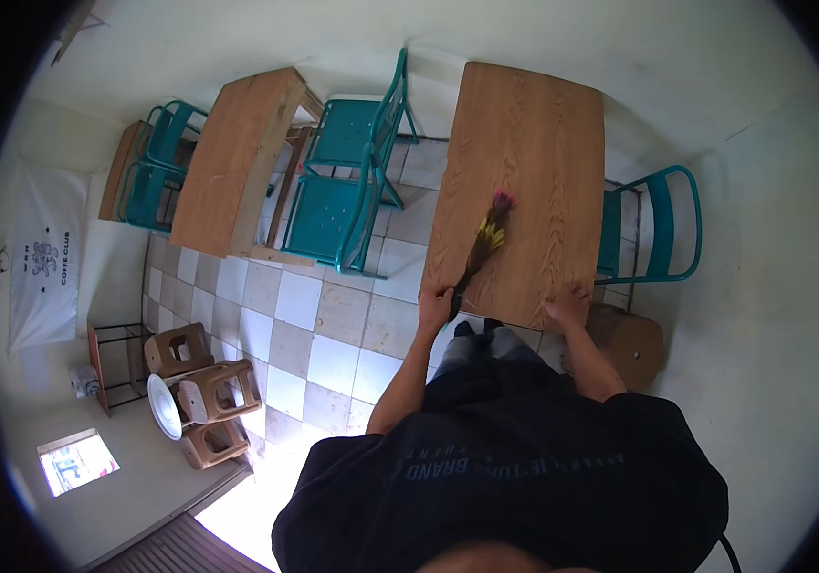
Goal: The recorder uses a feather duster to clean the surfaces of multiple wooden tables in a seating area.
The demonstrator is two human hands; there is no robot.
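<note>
A wooden table (524, 143) with a wood-grain top stands before me. On its near left part lies a slim bunch of flowers (488, 236), with a pink bloom at the far end, yellow ones in the middle and a dark stem end reaching the near edge. My left hand (437, 308) is at the near left corner, right against the stem end; whether its fingers close on the stem or the table edge is unclear. My right hand (568, 308) rests on the near right corner, thumb and fingers apart, holding nothing visible.
Green metal chairs (327, 215) stand left of the table, with another green chair (660, 222) on the right. A brown plastic stool (624, 344) is by my right arm. Further left are a second wooden table (234, 157) and several stacked brown stools (212, 394).
</note>
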